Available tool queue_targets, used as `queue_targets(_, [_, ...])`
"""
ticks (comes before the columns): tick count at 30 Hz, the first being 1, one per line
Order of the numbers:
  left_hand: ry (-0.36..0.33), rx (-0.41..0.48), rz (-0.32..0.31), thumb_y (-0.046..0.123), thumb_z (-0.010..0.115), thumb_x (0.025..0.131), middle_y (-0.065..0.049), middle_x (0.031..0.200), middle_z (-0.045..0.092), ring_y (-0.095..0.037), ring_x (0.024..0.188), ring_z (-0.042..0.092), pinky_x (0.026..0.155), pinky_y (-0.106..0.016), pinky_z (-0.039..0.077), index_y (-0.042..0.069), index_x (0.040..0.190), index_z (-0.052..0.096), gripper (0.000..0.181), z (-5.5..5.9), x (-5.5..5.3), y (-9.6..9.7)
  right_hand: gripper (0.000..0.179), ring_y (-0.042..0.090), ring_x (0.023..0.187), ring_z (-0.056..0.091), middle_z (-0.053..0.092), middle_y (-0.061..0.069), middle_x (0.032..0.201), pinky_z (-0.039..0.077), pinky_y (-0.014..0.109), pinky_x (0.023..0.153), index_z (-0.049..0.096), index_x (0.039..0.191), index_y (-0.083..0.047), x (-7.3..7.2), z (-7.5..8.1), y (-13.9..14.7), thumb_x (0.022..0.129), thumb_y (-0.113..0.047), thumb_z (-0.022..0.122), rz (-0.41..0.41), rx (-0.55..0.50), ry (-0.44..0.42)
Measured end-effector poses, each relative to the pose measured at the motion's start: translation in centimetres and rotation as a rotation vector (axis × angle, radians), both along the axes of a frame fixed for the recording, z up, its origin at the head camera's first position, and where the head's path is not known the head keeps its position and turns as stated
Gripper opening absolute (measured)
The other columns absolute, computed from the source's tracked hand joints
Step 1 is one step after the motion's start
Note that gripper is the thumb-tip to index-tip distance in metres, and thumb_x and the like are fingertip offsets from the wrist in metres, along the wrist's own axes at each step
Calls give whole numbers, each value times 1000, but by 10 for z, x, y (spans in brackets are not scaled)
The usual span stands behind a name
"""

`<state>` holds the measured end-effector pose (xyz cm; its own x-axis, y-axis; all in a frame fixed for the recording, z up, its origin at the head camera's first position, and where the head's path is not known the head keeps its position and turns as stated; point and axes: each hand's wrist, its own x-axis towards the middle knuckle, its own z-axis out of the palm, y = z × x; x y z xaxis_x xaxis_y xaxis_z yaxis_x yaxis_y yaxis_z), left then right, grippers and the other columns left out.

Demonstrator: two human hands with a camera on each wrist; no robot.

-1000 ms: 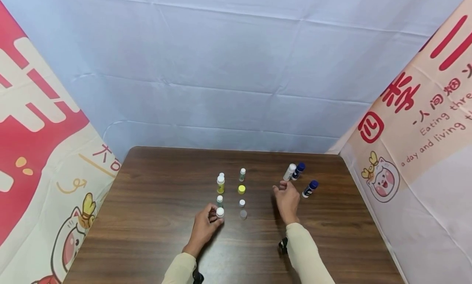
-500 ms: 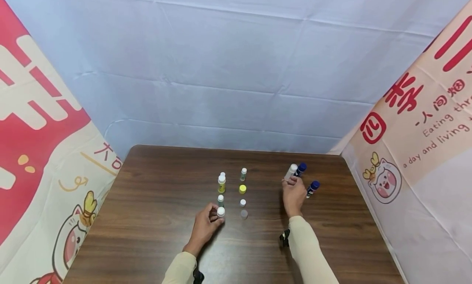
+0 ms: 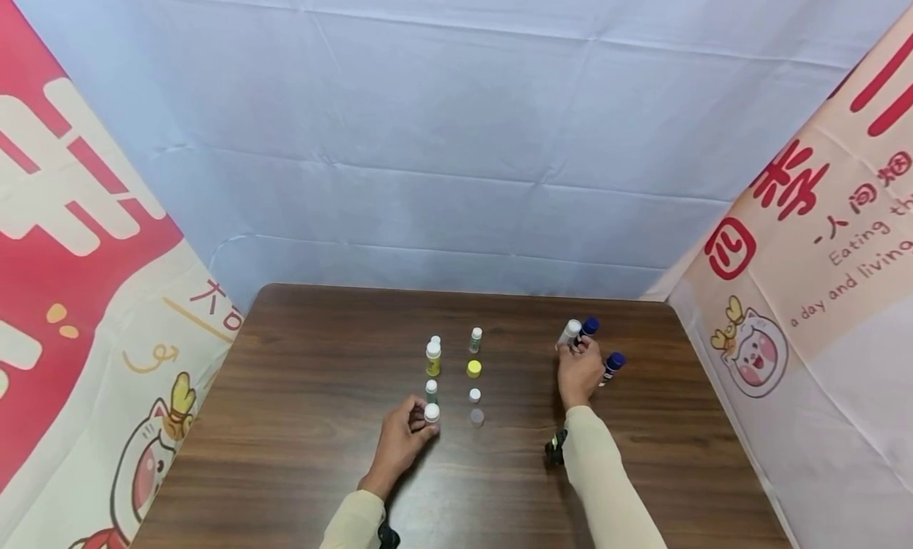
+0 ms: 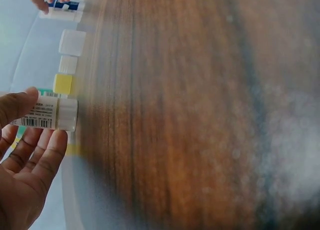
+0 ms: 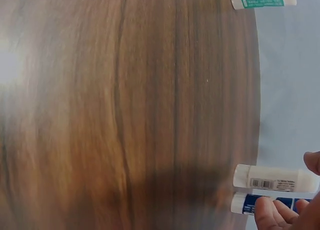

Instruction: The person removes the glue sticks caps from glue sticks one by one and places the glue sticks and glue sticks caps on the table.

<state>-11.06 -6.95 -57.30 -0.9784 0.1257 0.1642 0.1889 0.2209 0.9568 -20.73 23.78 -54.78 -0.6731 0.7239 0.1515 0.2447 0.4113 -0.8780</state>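
Note:
My left hand [image 3: 399, 438] holds an upright white glue stick [image 3: 431, 413] between thumb and fingers. Its barcode label [image 4: 42, 112] faces the left wrist camera. Just behind it stands a green-labelled glue stick [image 3: 431, 392]. At the right, my right hand [image 3: 579, 371] reaches around a large white glue stick [image 3: 571, 332], beside a blue-capped glue stick [image 3: 589, 325]. In the right wrist view, thumb and fingers lie on either side of the white stick [image 5: 272, 179], with small gaps, and the fingertips overlap the blue stick [image 5: 250, 204].
A yellow-labelled glue stick [image 3: 433, 361] stands farther back, hiding most of a white-topped one [image 3: 436, 340]. To their right, a green glue stick [image 3: 475, 340], yellow cap [image 3: 474, 368], white cap [image 3: 475, 395] and translucent cap [image 3: 477, 417] form a column. Another blue glue stick [image 3: 613, 365] stands right of my right hand.
My right hand has moved right and slightly forward, from in front of the white glue stick to around its side near the blue one. The left hand keeps its hold, and the head view shifts slightly.

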Motion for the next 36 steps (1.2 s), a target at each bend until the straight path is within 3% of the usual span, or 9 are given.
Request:
queue_targets(5, [14,2,-18,-18,73,72,-18,92,65,-33,87,65,76,-42,56,-5,94,55,30,16,7,2,51,39,98,64,66,25,109,43,49,92,59,124,4,0,-7,1,81,-19,76,11,-16,-2])
queue_targets(12, [-4,14,-16,-19,72,72,-18,93,64,-33,88,65,76,-40,56,-6,95,56,30,15,9,2,54,41,102,61,67,23,108,42,53,91,58,126,1,-3,-12,-2,84,-28,75,-4,10,-38])
queue_targets(21, [-20,24,-14,-19,72,72,-18,94,64,-33,89,65,77,-40,56,-6,94,56,30,15,7,-1,48,42,101,59,69,21,103,43,53,90,62,115,1,-14,-15,-2,84,-33,75,-88,61,-78])
queue_targets(28, [-17,-7,1,-13,76,73,-10,95,65,-19,89,65,76,-27,56,4,96,57,34,-20,-3,-3,48,38,99,57,63,16,107,43,54,85,64,112,-6,-22,-15,-4,83,-44,73,-144,96,-142])
queue_targets(36, [-4,4,-2,-12,76,73,-11,95,65,-22,89,65,76,-29,56,4,95,57,33,-23,-6,-4,43,39,97,59,65,14,104,44,56,82,66,111,-9,-28,-11,-3,84,-42,72,-156,114,-148])
